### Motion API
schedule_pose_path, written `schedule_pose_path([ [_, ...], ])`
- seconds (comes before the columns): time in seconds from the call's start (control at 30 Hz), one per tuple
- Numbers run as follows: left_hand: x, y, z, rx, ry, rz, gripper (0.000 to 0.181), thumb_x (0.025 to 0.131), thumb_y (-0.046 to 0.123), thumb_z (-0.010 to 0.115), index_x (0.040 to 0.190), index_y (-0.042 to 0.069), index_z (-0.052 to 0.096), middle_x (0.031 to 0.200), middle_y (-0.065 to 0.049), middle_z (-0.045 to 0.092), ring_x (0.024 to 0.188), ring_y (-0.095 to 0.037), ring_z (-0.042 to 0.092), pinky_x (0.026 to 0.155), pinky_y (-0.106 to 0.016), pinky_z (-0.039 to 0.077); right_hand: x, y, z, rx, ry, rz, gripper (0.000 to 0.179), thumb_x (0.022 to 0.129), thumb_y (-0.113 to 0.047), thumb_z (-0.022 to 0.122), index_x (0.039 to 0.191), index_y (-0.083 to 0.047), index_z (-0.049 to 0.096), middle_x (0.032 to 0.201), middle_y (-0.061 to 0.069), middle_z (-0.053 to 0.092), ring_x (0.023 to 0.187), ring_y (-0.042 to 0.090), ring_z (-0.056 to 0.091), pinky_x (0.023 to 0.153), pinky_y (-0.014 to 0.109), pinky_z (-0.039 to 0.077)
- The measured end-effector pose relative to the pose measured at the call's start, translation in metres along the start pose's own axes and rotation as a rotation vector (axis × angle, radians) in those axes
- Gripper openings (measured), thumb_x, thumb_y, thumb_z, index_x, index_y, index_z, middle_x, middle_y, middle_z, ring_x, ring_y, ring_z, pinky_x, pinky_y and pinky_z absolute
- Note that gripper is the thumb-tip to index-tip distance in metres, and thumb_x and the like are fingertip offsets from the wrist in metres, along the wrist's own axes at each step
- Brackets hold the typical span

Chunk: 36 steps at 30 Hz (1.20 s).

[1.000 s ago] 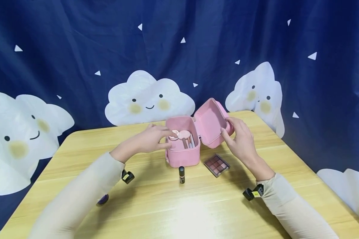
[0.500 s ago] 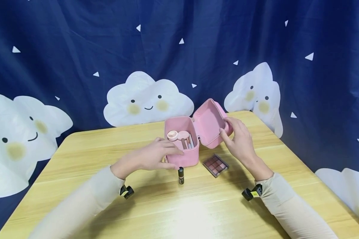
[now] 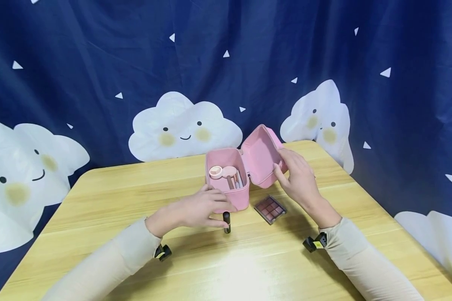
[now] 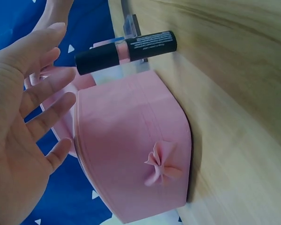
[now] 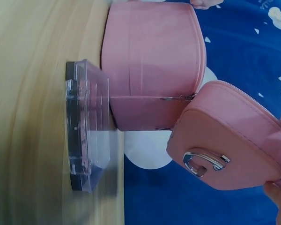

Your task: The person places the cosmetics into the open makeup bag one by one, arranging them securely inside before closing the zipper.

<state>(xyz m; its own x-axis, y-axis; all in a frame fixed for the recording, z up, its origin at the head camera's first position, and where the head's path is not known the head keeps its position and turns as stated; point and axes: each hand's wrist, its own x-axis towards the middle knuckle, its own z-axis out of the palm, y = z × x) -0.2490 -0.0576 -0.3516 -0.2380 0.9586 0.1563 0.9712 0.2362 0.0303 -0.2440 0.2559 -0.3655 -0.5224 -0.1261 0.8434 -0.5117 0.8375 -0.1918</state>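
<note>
A pink makeup case (image 3: 238, 200) stands on the table with its lid (image 3: 263, 158) swung up to the right. My right hand (image 3: 300, 179) grips the lid's edge between thumb and fingers. Inside the case lie a round compact (image 3: 216, 172), a pink disc (image 3: 229, 171) and several slim tubes (image 3: 238, 179). A black lipstick tube (image 4: 124, 52) with a pinkish band stands upright in front of the case. Beside it, my left hand (image 3: 200, 209) hovers with spread, relaxed fingers, its thumb overlapping the tube in the head view; the left wrist view shows its fingers around nothing.
An eyeshadow palette (image 3: 270, 210) with a clear cover lies on the wooden table (image 3: 165, 179) right of the lipstick tube, below the lid. Behind the table hangs a blue curtain (image 3: 196, 54) with white clouds. Each wrist carries a small black camera.
My left hand has come out of the case and moved down toward the lipstick tube. The compact now shows uncovered inside the case. My right hand keeps its hold on the lid.
</note>
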Motion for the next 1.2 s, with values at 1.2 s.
schedule_pose_path([
  [1.2, 0.0090, -0.0006, 0.0050, 0.113, -0.004, 0.030, 0.024, 0.087, 0.035, 0.073, 0.107, 0.022, 0.070, 0.097, 0.013, 0.065, 0.090, -0.010, 0.052, 0.080, -0.033, 0.034, 0.0006, -0.0020, 0.0014, -0.044, -0.014, -0.032, 0.045, 0.089, -0.022, 0.060, 0.127, 0.002, 0.058, 0.127, 0.021, 0.060, 0.116, 0.041, 0.055, 0.098, 0.055, 0.044],
])
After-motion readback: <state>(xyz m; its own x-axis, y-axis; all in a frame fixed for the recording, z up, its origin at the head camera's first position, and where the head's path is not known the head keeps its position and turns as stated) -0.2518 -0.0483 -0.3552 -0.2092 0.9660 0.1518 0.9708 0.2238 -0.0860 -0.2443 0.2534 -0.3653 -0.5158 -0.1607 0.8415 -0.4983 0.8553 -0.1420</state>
